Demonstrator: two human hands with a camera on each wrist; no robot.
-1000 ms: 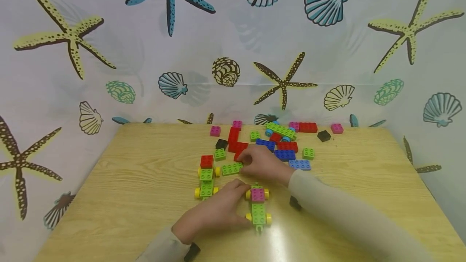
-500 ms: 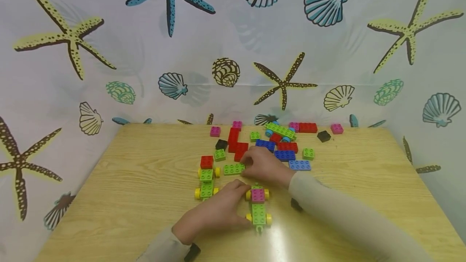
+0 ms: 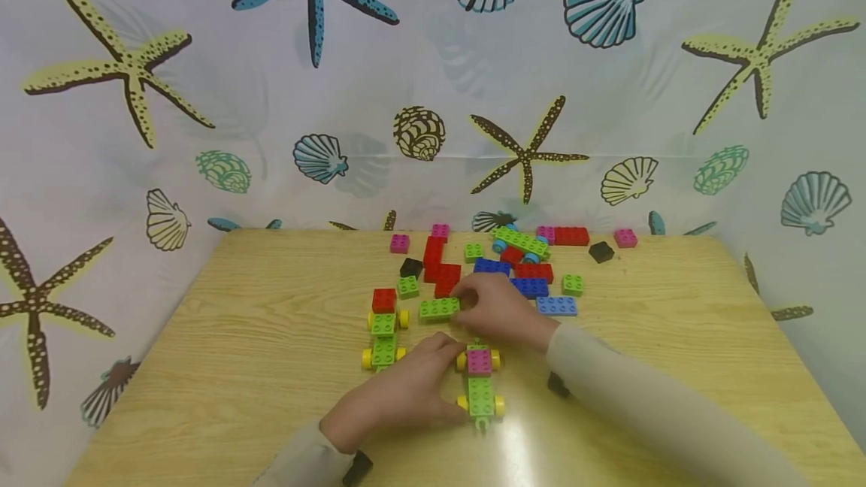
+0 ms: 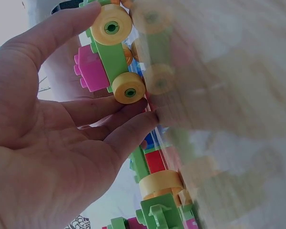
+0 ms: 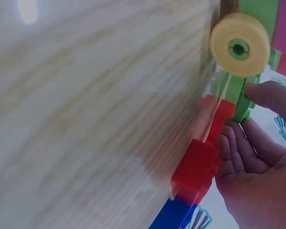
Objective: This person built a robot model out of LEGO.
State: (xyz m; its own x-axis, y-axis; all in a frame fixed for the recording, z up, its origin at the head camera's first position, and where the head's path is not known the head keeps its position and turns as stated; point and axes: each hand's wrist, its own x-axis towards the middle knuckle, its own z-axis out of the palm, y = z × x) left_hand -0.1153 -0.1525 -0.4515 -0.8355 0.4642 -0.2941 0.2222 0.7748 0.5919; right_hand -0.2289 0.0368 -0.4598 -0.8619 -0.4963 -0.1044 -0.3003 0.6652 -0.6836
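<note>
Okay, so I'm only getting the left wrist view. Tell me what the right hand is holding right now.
Observer: The right hand pinches the right end of a long green brick.
Operator: My picture cuts off the wheeled base beside the left hand. What's on its near end?
Observer: A green hook, pointing toward the person.
Operator: And which loose piece lies farthest right?
Observer: A pink brick, close to the far edge of the table.
</note>
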